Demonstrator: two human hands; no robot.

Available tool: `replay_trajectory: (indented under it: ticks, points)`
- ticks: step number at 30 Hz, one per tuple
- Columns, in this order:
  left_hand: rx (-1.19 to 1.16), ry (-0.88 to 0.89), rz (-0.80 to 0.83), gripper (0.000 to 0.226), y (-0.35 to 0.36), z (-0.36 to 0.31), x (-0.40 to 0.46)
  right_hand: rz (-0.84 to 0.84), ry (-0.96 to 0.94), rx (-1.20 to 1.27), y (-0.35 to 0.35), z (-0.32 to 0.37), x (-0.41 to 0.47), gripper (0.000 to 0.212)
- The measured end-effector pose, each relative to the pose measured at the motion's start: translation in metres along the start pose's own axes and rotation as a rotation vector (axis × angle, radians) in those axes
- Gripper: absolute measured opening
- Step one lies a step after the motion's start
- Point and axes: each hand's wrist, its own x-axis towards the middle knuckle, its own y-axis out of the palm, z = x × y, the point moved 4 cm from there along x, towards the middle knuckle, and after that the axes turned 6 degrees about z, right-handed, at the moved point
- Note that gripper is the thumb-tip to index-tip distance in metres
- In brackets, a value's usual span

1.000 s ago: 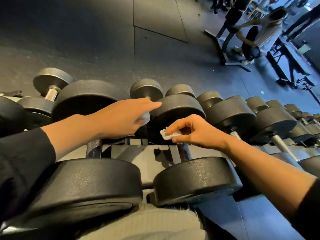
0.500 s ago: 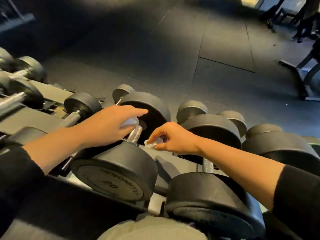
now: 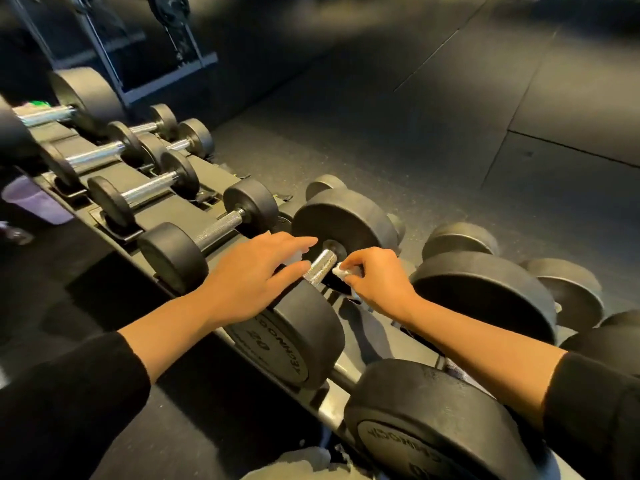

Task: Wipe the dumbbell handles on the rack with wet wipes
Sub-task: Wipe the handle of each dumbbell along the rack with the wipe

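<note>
Wiping: we pinched a wet wipe [image 3: 341,271] in our right hand [image 3: 375,284] beside the knurled handle [image 3: 320,270].
Left hand [image 3: 252,275]: fingers relaxed, another wipe [image 3: 294,257] beneath.
Remaining: we judged most handles unwiped.

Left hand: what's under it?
Under the left hand a bit of white wipe shows against the knurled handle of the 20 dumbbell. The rest of the wipe and handle is covered.
</note>
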Motion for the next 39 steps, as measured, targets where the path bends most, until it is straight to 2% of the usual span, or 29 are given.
replay_trajectory:
  ticks: [3, 8, 17, 23, 28, 30, 32, 34, 37, 39]
  points:
    - [-0.045, -0.012, -0.003, 0.056, 0.000, 0.003, 0.000, -0.068, 0.014, 0.018, 0.007, -0.007, 0.001, 0.027]
    - [-0.062, -0.047, 0.039, 0.059, 0.001, 0.008, 0.000, -0.219, -0.081, 0.113, 0.017, -0.013, 0.007, 0.021]
    - [-0.114, -0.072, 0.070, 0.052, 0.000, 0.010, 0.001, -0.349, -0.117, 0.320, 0.042, -0.015, 0.015, 0.011]
    - [-0.098, -0.109, 0.087, 0.053, 0.001, 0.010, 0.002, -0.273, -0.230, 0.441, 0.053, -0.008, 0.004, 0.011]
    - [-0.092, -0.123, 0.074, 0.056, 0.002, 0.011, 0.002, -0.066, -0.393, 0.592, 0.059, -0.002, -0.002, 0.012]
    - [-0.109, -0.117, 0.062, 0.057, 0.001, 0.011, 0.002, 0.032, -0.401, 0.652, 0.061, -0.001, -0.002, 0.014]
    - [-0.128, -0.113, 0.053, 0.057, 0.001, 0.010, 0.002, 0.058, -0.397, 0.651, 0.059, -0.002, -0.001, 0.014]
    - [-0.135, -0.111, 0.050, 0.056, 0.001, 0.010, 0.001, -0.041, -0.395, 0.622, 0.050, -0.005, 0.000, 0.011]
    - [-0.148, -0.109, 0.051, 0.054, 0.000, 0.009, 0.001, -0.307, -0.355, 0.560, 0.034, -0.015, 0.005, 0.009]
    - [-0.157, -0.110, 0.050, 0.053, -0.001, 0.009, 0.001, -0.364, -0.324, 0.508, 0.030, -0.019, 0.008, 0.016]
